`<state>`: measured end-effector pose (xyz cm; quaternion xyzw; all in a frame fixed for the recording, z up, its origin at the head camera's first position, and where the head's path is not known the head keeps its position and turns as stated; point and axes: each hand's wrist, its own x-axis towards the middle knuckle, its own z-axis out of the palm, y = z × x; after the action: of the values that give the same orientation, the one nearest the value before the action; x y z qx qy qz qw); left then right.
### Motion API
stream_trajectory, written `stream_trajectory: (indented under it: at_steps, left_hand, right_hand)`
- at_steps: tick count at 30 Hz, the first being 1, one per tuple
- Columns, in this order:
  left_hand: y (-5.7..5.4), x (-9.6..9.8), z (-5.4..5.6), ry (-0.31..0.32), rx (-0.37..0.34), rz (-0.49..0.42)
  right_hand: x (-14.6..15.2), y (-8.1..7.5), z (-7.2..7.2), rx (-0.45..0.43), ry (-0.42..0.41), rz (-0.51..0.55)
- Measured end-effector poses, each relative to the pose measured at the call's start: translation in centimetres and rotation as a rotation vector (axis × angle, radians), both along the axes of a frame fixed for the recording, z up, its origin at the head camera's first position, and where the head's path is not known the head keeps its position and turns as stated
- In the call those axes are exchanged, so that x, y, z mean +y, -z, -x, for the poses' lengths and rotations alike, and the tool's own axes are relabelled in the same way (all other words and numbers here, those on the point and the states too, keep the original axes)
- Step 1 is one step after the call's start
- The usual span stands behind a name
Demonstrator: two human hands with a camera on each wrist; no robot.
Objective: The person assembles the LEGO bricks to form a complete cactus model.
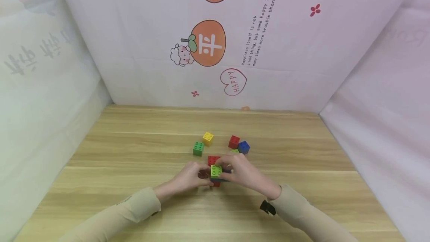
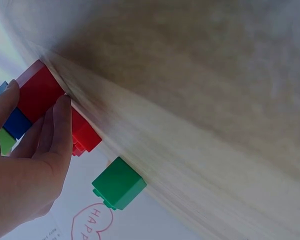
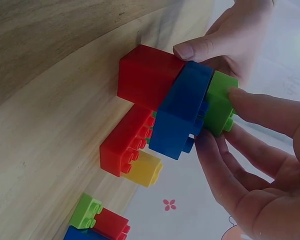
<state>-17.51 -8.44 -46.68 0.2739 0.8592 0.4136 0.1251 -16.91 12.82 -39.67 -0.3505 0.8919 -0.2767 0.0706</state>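
Note:
A stack of building bricks stands on the table between the hands. At its bottom is a red brick, with a blue brick on it. On top sits a lime green brick. The left hand grips the red brick; in the left wrist view its fingers lie along one side and the thumb on another. With thumb and fingers, the right hand pinches the lime green brick. Right behind the stack lies another red brick, partly hidden by the hands in the head view.
Farther back on the wooden table are a green brick and a yellow brick. To the right sit a small red brick, a blue brick and a partly covered lime brick. Printed white cloth walls the table.

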Motion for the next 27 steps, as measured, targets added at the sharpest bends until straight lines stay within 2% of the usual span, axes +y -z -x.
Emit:
stream_trajectory:
  at_steps: [7,17,27]
  left_hand:
    - [-0.17,-0.14,-0.05,0.007,0.002,-0.001]
    - [-0.14,-0.13,-0.06,0.01,0.015,0.024]
    - [-0.09,-0.14,-0.05,0.012,-0.001,0.006]
  right_hand:
    - [-0.17,-0.05,0.1,0.016,0.001,-0.005]
    - [-0.26,-0.04,0.34,-0.01,-0.005,-0.024]
    - [-0.1,0.2,0.45,-0.023,-0.007,-0.009]
